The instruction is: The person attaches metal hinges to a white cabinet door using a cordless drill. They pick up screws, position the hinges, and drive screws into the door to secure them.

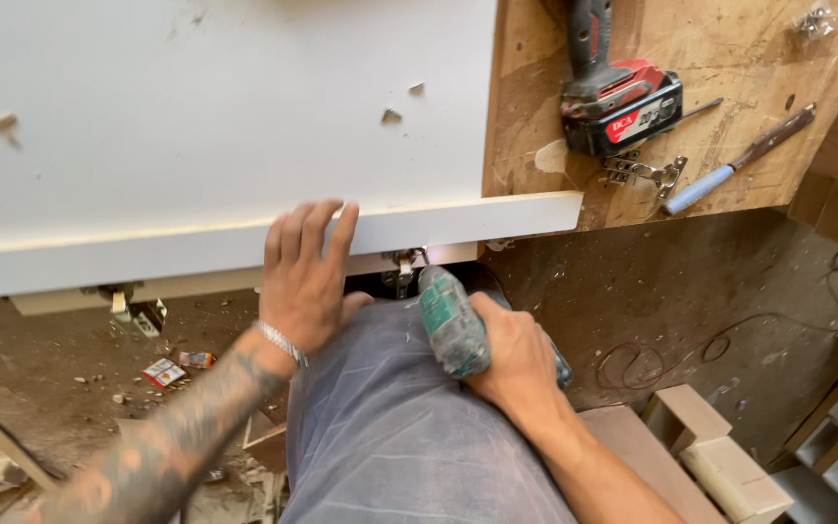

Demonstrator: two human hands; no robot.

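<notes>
Big white panel [215, 107] filling the upper left, flat on the plywood workbench [729, 58], its front edge strip overhanging toward the body. A few wood chips scattered over the white face. Workbench top scuffed and scratched, bare at the right. Dirt floor [691, 291] below, littered with sawdust, a loop of thin cable and small scraps of packaging at the left. Grey trousers [390, 427] in the centre of the view, knee up under the panel edge. Open wooden box sections [720, 446] at lower right, nothing visible inside them from here. Left hand [307, 277], tattooed forearm, metal bracelet at the wrist, fingers spread and pressed flat against the panel's front edge strip. Right hand [511, 354] wrapped tight round the green cordless driver [453, 325], nose pointing up at the metal hinge [402, 267] fixed under the panel edge; bit tip hidden, contact impossible to judge. Second cordless drill [613, 87], black with a red battery pack, lying on the bench at the upper right, untouched. Chisel-like tool with a pale blue handle [739, 160] lying just beside it, slanted. Loose metal hinge [644, 173] between battery and blue handle. Another hinge fitting [120, 296] under the panel at the left. Small metal fittings [815, 21] at the far top right corner.
</notes>
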